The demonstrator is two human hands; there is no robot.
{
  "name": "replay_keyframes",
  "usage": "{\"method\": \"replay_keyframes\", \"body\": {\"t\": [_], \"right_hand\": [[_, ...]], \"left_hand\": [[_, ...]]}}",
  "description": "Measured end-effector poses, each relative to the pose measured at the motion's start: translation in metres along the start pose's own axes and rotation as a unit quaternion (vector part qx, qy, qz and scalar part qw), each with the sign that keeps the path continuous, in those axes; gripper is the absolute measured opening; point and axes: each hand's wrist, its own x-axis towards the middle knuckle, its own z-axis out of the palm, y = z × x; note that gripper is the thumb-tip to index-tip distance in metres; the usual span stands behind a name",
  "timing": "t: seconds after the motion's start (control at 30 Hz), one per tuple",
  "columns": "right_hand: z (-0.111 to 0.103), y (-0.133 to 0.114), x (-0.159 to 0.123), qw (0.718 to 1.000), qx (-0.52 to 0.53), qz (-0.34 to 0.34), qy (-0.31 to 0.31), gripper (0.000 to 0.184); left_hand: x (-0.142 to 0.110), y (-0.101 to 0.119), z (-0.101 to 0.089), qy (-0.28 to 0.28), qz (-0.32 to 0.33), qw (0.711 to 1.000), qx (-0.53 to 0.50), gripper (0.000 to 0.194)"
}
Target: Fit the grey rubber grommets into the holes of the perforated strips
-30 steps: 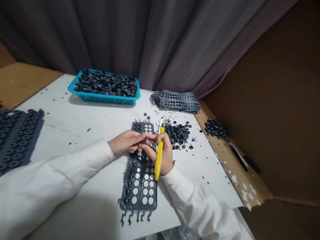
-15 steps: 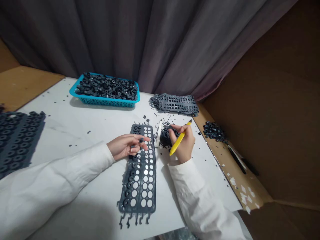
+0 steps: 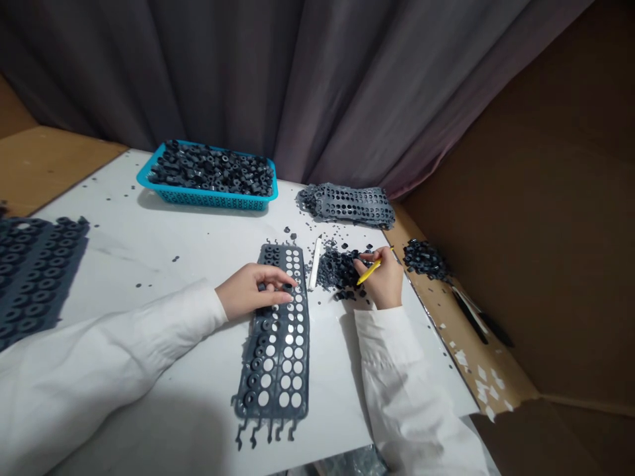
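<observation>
Left hand [image 3: 253,292] lying across the top end of a grey rubber strip [image 3: 278,350], fingers [image 3: 272,281] gently curled, their tips among small rubber rings and round holes; whether anything sits pinched there, impossible to tell. Right hand [image 3: 383,281] clenched around a yellow tool [image 3: 370,272], low over the right edge of a heap of dark rubber rings [image 3: 340,271]. White sleeves [image 3: 391,370] on both arms.

The strip flat on a white desk [image 3: 163,251], its long side running away from the person, with rings along its left side, open holes down its right and ragged tails at the near end. A thin white stick [image 3: 314,263] between strip and heap, dark crumbs scattered around.

Farther off, a blue basket [image 3: 206,178] piled with rings and a crumpled stack of punched strips [image 3: 347,205]. Dark sheets [image 3: 34,277] at the desk's left. Past the right edge, another heap of rings [image 3: 424,258] on a wooden ledge [image 3: 483,357], a grey curtain [image 3: 248,66] behind everything.
</observation>
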Motion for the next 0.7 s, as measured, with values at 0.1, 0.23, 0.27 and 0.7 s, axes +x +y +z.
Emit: {"method": "replay_keyframes", "body": {"t": [0.1,0.23,0.27,0.7], "right_hand": [[0.002,-0.005,-0.001,0.999,0.032,-0.017,0.020,0.028],[0.009,-0.017,-0.008,0.988,0.143,-0.047,0.019,0.020],[0.011,-0.020,-0.011,0.982,0.181,-0.050,0.011,0.019],[0.048,-0.062,-0.069,0.841,0.447,0.115,-0.282,0.035]], "left_hand": [[0.001,-0.002,0.000,0.003,0.002,1.000,0.003,0.031],[0.002,-0.004,0.001,0.014,-0.007,1.000,0.000,0.028],[0.002,-0.004,0.001,0.018,-0.009,1.000,0.000,0.028],[0.011,0.002,-0.013,0.092,-0.072,0.930,-0.349,0.019]]}}
